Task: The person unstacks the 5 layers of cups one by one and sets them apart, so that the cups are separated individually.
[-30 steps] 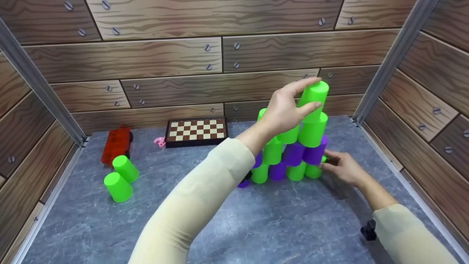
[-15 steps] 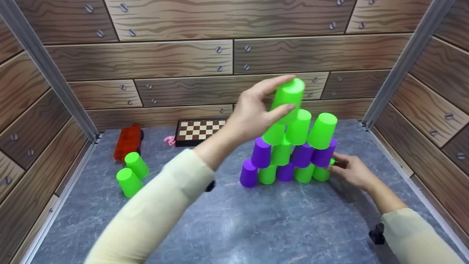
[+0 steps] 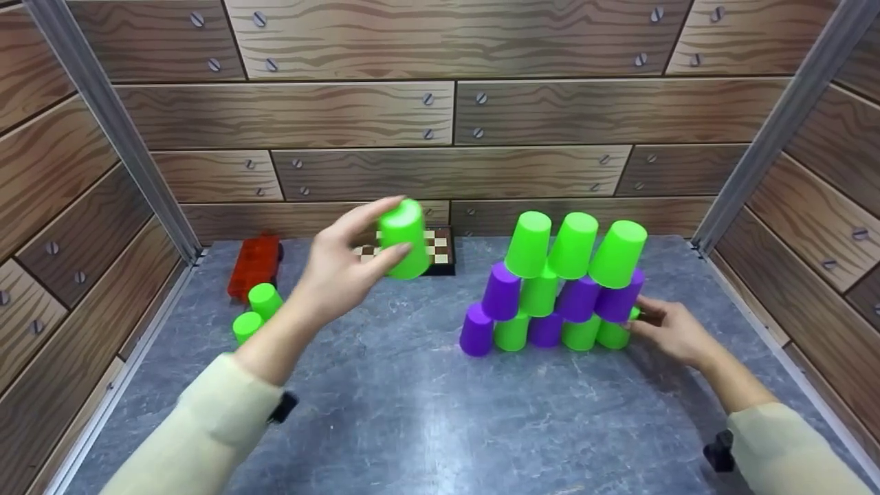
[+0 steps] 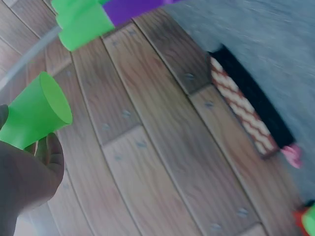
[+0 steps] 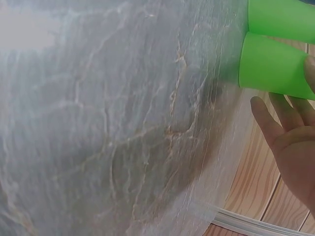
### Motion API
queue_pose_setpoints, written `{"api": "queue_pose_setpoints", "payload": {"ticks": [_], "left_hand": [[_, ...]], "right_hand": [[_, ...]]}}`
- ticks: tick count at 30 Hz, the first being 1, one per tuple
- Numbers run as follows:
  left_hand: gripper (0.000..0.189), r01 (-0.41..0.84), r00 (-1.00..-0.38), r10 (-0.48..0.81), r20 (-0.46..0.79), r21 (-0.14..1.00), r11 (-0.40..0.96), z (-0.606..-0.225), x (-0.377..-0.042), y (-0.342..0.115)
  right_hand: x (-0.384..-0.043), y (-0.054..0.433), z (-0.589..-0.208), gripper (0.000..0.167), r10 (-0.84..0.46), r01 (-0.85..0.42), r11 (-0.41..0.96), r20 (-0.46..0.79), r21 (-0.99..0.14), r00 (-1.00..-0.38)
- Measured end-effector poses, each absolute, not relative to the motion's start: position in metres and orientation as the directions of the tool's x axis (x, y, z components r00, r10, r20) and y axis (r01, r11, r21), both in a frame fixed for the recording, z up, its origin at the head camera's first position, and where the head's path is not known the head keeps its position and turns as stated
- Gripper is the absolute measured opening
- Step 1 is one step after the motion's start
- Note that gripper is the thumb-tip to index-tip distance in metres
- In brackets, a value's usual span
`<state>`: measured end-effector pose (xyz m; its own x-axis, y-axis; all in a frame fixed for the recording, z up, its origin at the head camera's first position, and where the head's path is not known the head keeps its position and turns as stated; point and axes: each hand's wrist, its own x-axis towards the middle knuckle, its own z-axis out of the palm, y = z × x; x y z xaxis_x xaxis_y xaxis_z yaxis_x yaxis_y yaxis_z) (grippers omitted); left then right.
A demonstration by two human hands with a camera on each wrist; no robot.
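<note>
My left hand (image 3: 337,271) holds a green cup (image 3: 405,244) upside down in mid-air, left of the stack, thumb on the near side and fingers at its top and far side. In the left wrist view the open mouth of that cup (image 4: 55,98) shows. A three-row stack of upturned cups stands at the right: three green cups on top, the middle one (image 3: 575,244) among them, above purple cups (image 3: 577,298) mixed with green. My right hand (image 3: 677,335) holds the bottom row's rightmost green cup (image 3: 613,335); in the right wrist view, thumb and fingers lie on that cup (image 5: 273,66).
Two green cups (image 3: 265,300) stand at the left, partly behind my left forearm. Behind them lies a red toy vehicle (image 3: 254,265). A checkered game board (image 3: 441,251) lies by the back wall, with a small pink item (image 4: 292,155) beside it. Wood-patterned walls (image 3: 385,172) enclose the tabletop.
My left hand has lifted the green cup off the stack's top right and carried it left and down, clear of the stack. The right hand stays at the bottom right cup. The view has shifted.
</note>
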<state>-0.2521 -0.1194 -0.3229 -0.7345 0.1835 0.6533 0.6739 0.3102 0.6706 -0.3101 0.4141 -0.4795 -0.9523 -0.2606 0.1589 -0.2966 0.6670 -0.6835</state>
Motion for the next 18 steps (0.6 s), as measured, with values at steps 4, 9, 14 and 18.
{"api": "queue_pose_setpoints", "payload": {"ticks": [4, 9, 14, 18], "left_hand": [[0.056, 0.619, -0.775, 0.116, 0.621, 0.708, 0.34, -0.34, -0.242, -0.151], [0.057, 0.552, -0.808, 0.021, 0.589, 0.744, 0.377, -0.356, -0.229, -0.187], [0.058, 0.498, -0.812, -0.08, 0.578, 0.758, 0.422, -0.369, -0.211, -0.225], [0.061, 0.459, -0.814, -0.115, 0.569, 0.752, 0.474, -0.383, -0.195, -0.253]], "right_hand": [[-0.311, 0.413, -0.48, 0.059, -0.26, -0.301, 0.668, 0.166, -0.681, -0.951], [-0.311, 0.415, -0.481, 0.059, -0.256, -0.302, 0.677, 0.171, -0.671, -0.952], [-0.311, 0.415, -0.482, 0.057, -0.259, -0.318, 0.674, 0.189, -0.667, -0.947], [-0.311, 0.414, -0.483, 0.057, -0.262, -0.319, 0.673, 0.188, -0.667, -0.947]]}}
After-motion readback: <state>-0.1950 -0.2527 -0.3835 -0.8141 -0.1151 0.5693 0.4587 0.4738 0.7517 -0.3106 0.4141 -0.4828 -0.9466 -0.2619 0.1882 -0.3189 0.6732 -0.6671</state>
